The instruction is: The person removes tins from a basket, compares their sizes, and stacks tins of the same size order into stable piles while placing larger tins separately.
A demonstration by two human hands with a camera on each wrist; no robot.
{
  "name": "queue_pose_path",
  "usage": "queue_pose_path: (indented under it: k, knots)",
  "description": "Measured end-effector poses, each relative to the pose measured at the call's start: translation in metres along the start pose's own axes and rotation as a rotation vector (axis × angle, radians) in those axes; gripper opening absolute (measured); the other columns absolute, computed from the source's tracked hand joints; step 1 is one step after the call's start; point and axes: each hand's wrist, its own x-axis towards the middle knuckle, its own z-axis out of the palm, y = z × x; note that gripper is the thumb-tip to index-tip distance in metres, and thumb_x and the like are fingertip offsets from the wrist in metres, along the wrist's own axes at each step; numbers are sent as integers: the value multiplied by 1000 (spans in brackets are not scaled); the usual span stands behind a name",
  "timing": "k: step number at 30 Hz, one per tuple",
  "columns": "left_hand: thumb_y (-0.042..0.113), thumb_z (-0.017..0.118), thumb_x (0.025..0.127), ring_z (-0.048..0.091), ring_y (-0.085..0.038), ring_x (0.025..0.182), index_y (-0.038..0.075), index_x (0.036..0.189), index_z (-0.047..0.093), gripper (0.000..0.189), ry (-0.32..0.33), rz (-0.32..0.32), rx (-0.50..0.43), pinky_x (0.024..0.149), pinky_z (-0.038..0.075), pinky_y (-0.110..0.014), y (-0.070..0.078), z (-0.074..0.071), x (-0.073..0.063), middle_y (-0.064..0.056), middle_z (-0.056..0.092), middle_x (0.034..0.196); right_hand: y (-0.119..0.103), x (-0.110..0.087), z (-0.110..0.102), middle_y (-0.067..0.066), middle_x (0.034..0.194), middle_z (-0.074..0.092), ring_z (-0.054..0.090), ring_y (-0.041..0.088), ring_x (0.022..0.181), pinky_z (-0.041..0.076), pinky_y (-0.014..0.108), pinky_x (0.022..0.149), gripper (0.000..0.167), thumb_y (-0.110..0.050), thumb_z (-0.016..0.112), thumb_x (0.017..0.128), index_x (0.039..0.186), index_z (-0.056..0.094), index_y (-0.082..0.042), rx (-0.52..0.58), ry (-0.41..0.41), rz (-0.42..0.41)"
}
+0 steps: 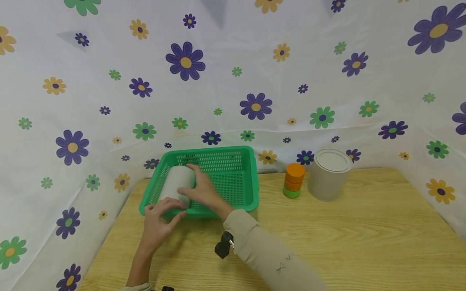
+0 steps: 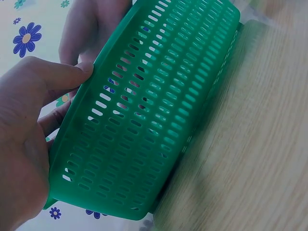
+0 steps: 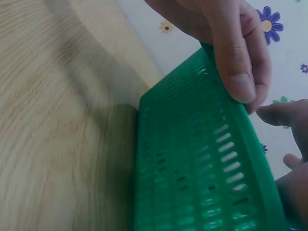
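Note:
A white can (image 1: 174, 184) lies on its side in the left part of the green basket (image 1: 218, 214). My right hand (image 1: 200, 188) holds the can from its right side, thumb and fingers spread round it. My left hand (image 1: 160, 220) is at the basket's front left rim, by the can's near end. In the left wrist view the left thumb (image 2: 72, 76) lies over the rim of the slotted basket (image 2: 144, 110), with fingers behind it. The right wrist view has the left hand (image 3: 236, 53) on the rim and the right hand (image 3: 293, 149) partly cut off.
Right of the basket stands a short stack of orange and green round pieces (image 1: 294, 180). Beside it is another can (image 1: 329, 176), upright and lidded. The wooden table (image 1: 327, 242) is backed by a white flower-patterned cloth (image 1: 225, 93).

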Motion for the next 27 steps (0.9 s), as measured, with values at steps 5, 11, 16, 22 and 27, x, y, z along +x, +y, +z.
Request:
queue_pose_path:
  k: [5,11,16,22,27]
  knots:
    - [3,85,81,62,-10,99,17,96,77,22,-12,-18,6,85,18,-43,-1,1,0,9,72,98,0,7,17,24,145,47,55,42,123,54,57,85,86,-19,80,86,159,35,-19,7,71,68]
    - [3,86,80,63,-13,98,17,94,77,22,5,2,14,84,19,-42,0,1,3,8,72,98,2,16,26,23,145,43,54,41,120,53,59,86,89,-28,83,86,159,33,-24,11,117,143]
    - [2,85,78,63,-17,93,17,93,77,22,25,41,16,83,19,-43,2,1,6,7,72,95,0,21,30,25,144,41,54,41,119,52,59,87,91,-34,84,85,159,33,-24,-10,122,192]
    - [2,86,77,62,-15,94,19,93,77,25,31,31,13,82,18,-42,1,1,2,8,72,94,11,28,41,20,146,44,51,40,122,52,57,87,94,-46,81,85,161,29,-25,-53,99,244]
    - [2,86,78,63,-15,94,18,93,77,23,28,26,3,83,18,-42,2,1,1,8,72,95,12,29,44,19,146,43,48,43,124,51,58,87,103,-49,80,85,164,20,-23,-65,63,240]
